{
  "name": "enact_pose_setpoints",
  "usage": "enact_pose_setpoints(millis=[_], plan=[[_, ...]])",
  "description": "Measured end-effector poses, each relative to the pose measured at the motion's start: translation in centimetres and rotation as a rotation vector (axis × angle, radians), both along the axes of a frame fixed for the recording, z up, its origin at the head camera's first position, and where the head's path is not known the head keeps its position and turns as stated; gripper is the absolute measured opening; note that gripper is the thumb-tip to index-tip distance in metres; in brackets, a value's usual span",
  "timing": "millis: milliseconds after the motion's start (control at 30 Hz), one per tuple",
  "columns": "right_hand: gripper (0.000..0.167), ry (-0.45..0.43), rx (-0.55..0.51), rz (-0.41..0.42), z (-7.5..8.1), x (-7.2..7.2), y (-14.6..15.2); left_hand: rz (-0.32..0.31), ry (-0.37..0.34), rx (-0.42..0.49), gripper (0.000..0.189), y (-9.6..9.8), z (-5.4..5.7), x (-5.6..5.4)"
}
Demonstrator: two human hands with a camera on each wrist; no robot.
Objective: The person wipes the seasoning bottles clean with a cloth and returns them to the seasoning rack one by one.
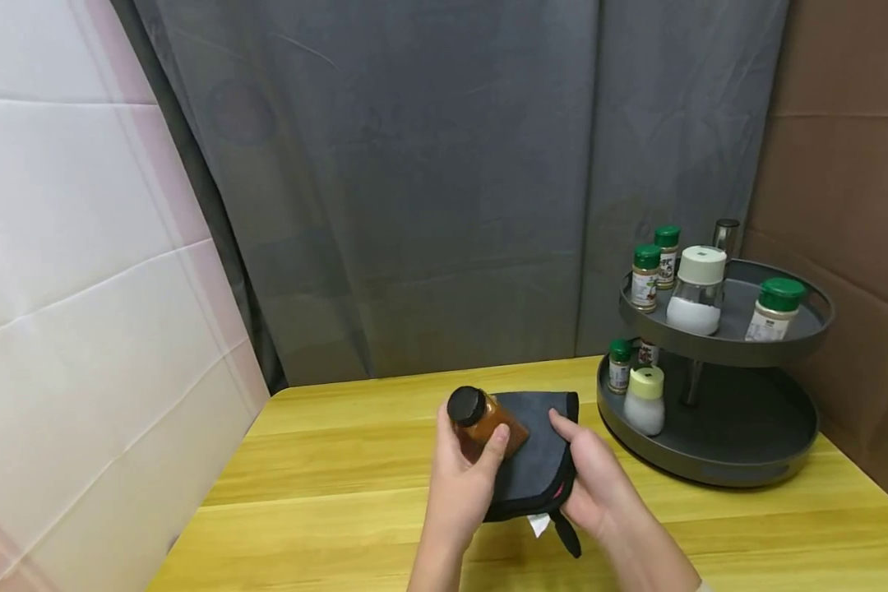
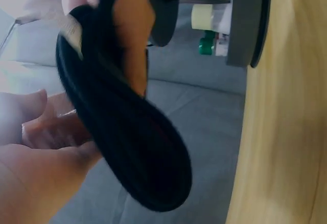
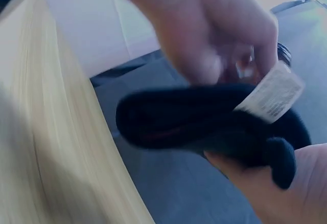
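A small jar (image 1: 492, 416) with a black lid (image 1: 466, 406) was gripped by the left hand (image 1: 460, 487), tilted, its base seemingly against the folded cloth (image 1: 536, 448) above the table (image 1: 318, 469). For this step, a firm hold around the jar's body was judged best, with no pull placed on the lid. The cloth was best spread flat and supported from behind, its loop (image 1: 566, 534) and label (image 1: 538, 524) left clear of the glass; with too loose a grip, the jar could be dropped.

The left thumb (image 1: 497, 444) was laid across the jar's near side, the other fingers mostly hidden behind it. The cloth's right edge was pinched by the right hand (image 1: 594, 481), the thumb on top and the fingers largely covered underneath. Both forearms were angled inward from below.
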State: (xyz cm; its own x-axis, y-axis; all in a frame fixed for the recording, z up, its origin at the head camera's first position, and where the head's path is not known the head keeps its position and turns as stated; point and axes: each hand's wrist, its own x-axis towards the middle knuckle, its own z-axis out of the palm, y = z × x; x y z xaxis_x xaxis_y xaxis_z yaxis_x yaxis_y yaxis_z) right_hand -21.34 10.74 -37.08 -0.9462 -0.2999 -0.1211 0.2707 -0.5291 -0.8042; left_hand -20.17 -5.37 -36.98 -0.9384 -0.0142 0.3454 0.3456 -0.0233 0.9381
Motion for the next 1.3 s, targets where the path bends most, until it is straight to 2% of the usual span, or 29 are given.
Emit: enact_pose_setpoints(millis=[300,367,533,600,700,833,967,1033,1167,1300], plan=[[0.067,-0.026,-0.107,0.03,0.1,0.0,-0.2,0.012,0.028,-0.031,0.059,0.8,-0.4,-0.1],[0.065,-0.034,-0.113,0.028,0.1,0.1,-0.1,0.056,0.034,-0.031,0.056,0.8,-0.3,-0.3],[0.065,-0.032,-0.09,0.018,0.3,0.3,-0.1,0.263,0.059,-0.012,0.049,0.4,-0.3,-1.4],[0.065,-0.024,-0.079,0.02,0.3,0.4,-0.1,0.311,0.064,-0.015,0.047,0.1,-0.2,-1.7],[0.066,-0.014,-0.066,0.011,0.3,0.4,-0.2,0.314,0.067,-0.038,0.045,-0.1,-0.2,-1.7],[0.066,-0.017,-0.08,0.003,0.1,0.2,-0.4,0.252,0.066,-0.062,0.045,0.3,-0.1,-1.1],[0.065,-0.021,-0.092,-0.001,-0.4,0.0,-0.4,0.198,0.043,-0.047,0.048,1.2,-0.1,-0.7],[0.065,-0.027,-0.089,-0.012,-0.5,0.0,-0.4,0.198,0.037,-0.047,0.05,1.4,-0.2,-0.7],[0.066,-0.015,-0.07,-0.016,-0.5,0.0,-0.4,0.24,0.043,-0.046,0.048,1.4,-0.4,-0.7],[0.063,0.049,0.055,-0.1,0.0,0.3,-0.4,0.265,0.054,-0.11,0.046,0.9,-0.3,-0.6]])
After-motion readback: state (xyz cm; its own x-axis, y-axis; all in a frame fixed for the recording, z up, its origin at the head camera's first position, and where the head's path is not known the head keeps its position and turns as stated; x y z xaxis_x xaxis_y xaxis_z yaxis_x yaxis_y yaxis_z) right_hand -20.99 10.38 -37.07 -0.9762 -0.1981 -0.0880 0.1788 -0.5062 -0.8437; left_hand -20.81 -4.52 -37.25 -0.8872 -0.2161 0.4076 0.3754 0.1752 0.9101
